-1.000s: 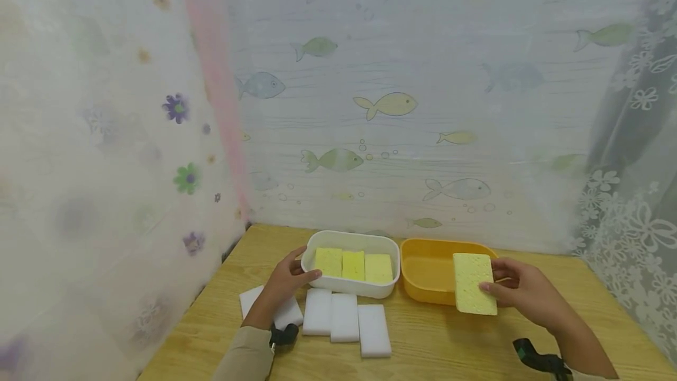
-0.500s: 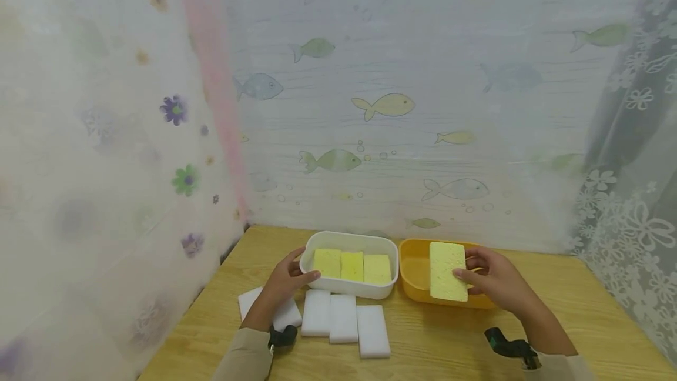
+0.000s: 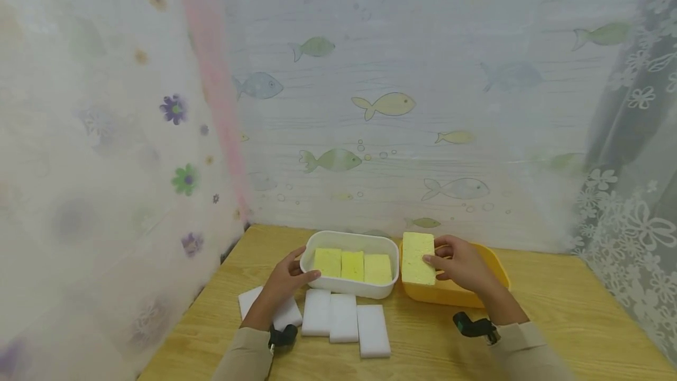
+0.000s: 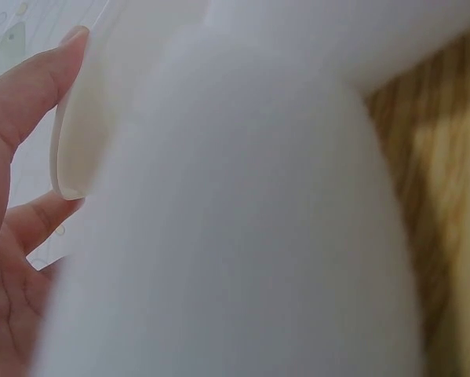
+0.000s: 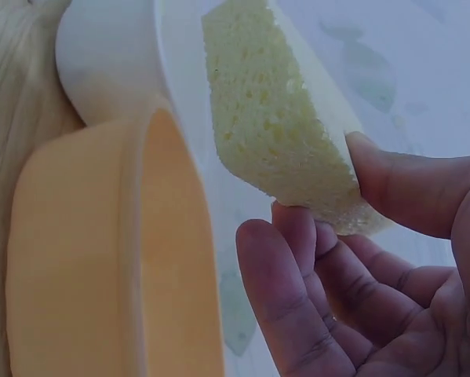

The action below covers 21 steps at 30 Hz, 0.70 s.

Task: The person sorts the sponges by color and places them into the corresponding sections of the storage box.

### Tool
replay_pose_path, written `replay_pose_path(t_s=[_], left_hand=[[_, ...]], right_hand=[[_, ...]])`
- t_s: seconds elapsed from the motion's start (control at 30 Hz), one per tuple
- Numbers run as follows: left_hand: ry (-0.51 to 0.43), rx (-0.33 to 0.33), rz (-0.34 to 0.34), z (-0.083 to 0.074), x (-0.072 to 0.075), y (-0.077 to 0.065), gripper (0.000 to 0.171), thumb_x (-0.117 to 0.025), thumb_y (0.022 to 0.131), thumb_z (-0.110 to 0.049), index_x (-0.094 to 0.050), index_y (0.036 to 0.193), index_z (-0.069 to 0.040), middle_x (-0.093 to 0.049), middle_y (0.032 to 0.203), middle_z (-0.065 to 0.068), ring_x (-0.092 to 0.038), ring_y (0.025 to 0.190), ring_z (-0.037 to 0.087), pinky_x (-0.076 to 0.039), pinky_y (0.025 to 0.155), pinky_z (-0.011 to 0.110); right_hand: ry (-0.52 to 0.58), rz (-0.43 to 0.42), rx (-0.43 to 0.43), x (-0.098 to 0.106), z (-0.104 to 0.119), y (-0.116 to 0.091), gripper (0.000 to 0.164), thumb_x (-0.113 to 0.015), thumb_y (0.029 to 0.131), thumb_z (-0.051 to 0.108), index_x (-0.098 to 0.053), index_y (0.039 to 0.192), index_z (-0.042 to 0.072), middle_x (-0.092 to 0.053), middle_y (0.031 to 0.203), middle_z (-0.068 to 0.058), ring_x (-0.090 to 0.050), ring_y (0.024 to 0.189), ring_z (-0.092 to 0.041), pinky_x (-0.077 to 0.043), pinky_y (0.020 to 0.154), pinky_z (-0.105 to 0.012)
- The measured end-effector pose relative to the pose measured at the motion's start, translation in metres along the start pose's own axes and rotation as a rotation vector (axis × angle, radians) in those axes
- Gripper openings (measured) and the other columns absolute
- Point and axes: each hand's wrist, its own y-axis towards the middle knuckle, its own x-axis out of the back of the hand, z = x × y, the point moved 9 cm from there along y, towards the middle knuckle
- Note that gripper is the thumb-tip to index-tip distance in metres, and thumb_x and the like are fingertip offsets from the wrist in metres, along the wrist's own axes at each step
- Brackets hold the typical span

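My right hand [image 3: 461, 262] pinches a pale yellow sponge [image 3: 418, 258] by its right edge, thumb on the near face and fingers behind. The sponge is held upright above the left part of the orange container [image 3: 441, 296]; its pores show in the right wrist view. Inside the white container [image 3: 349, 288], yellow sponges [image 3: 352, 266] stand side by side in a row. My left hand [image 3: 285, 280] grips that container's left end, with the thumb [image 4: 66, 59] at the rim in the left wrist view.
Several white sponge blocks [image 3: 344, 318] lie on the wooden table [image 3: 423, 346] in front of the white container, some partly under the left forearm. The two containers stand side by side near the back. A fish-patterned curtain [image 3: 402, 151] hangs behind the table.
My right hand has carried the pale yellow sponge left and slightly away from me, from the right part of the orange container to its left end. The left hand keeps its place.
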Motion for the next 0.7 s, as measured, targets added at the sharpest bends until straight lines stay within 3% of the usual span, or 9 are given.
replay_pose_path(t_s=[0.3, 0.7], left_hand=[[0.012, 0.001, -0.006, 0.003, 0.001, 0.002, 0.095, -0.086, 0.086, -0.035, -0.033, 0.163, -0.018, -0.061, 0.143, 0.020, -0.066, 0.121, 0.027, -0.058, 0.094, 0.040], [0.043, -0.003, -0.010, 0.001, 0.001, 0.001, 0.094, -0.085, 0.088, -0.035, -0.032, 0.163, -0.015, -0.063, 0.141, 0.019, -0.068, 0.114, 0.022, -0.058, 0.092, 0.036]], right_hand=[[-0.013, -0.020, -0.002, -0.023, 0.008, 0.024, 0.050, -0.074, 0.098, 0.024, -0.056, 0.134, -0.006, -0.071, 0.114, -0.021, -0.074, 0.085, -0.021, -0.064, 0.069, -0.038], [-0.050, 0.001, -0.049, -0.047, 0.009, 0.045, 0.052, -0.075, 0.098, 0.023, -0.058, 0.136, -0.006, -0.072, 0.116, -0.022, -0.076, 0.085, -0.025, -0.064, 0.070, -0.039]])
